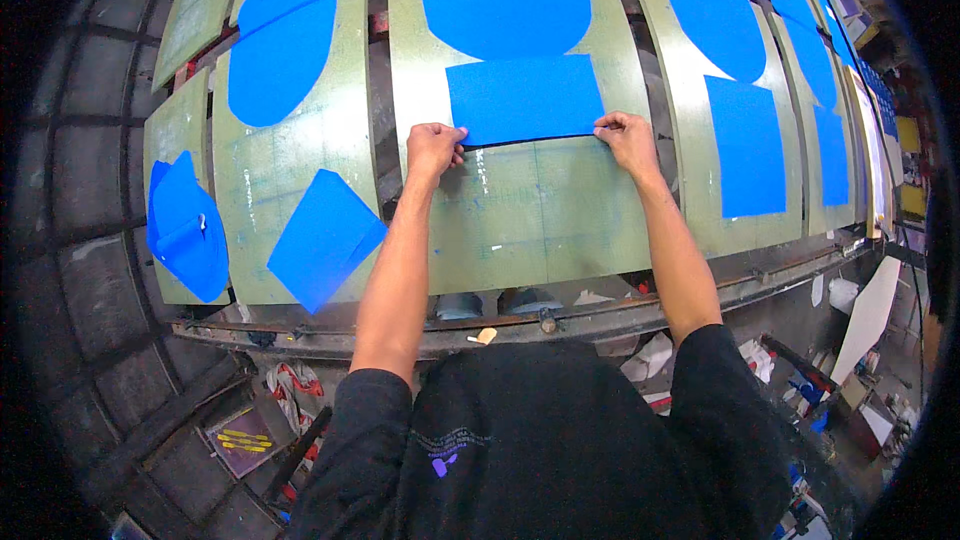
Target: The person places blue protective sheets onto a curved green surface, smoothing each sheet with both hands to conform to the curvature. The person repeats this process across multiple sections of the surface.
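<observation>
A rectangular blue fabric piece spans the space between my hands above the middle green board. My left hand pinches its near left corner, and my right hand pinches the near right corner. The near edge looks slightly lifted, with a dark shadow line under it. Just beyond lies a larger blue piece with a rounded end, its curve meeting or nearly meeting the rectangle's far edge. On the board to the right, a blue rectangle lies flat below another rounded blue piece.
Left of my arm, a loose blue piece lies askew on a board, and a stack of blue pieces rests farther left. A metal rail runs along the near edge. A frame with yellow marks sits low on the left.
</observation>
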{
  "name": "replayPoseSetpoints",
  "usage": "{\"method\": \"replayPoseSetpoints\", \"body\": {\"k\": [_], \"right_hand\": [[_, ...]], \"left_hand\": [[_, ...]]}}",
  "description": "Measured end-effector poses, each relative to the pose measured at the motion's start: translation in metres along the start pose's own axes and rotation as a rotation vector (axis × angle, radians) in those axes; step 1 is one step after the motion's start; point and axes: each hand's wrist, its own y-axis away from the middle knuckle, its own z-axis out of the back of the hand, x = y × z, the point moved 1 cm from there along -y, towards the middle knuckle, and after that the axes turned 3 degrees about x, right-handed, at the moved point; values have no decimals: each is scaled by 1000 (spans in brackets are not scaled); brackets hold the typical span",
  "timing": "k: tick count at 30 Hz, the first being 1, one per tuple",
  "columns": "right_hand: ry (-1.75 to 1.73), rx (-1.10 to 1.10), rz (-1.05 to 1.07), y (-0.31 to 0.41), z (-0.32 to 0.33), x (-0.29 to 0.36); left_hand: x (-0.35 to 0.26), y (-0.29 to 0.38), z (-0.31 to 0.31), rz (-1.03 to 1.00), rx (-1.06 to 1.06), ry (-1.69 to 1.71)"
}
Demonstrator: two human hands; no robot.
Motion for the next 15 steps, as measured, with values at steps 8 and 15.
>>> {"method": "replayPoseSetpoints", "body": {"k": [8,15], "right_hand": [[63,-68,80,22,3,-3],[38,-101,16,31,4,8]], "left_hand": [[15,-3,-3,-69,-30,-53],[10,5,-3,-76,-79,-138]]}}
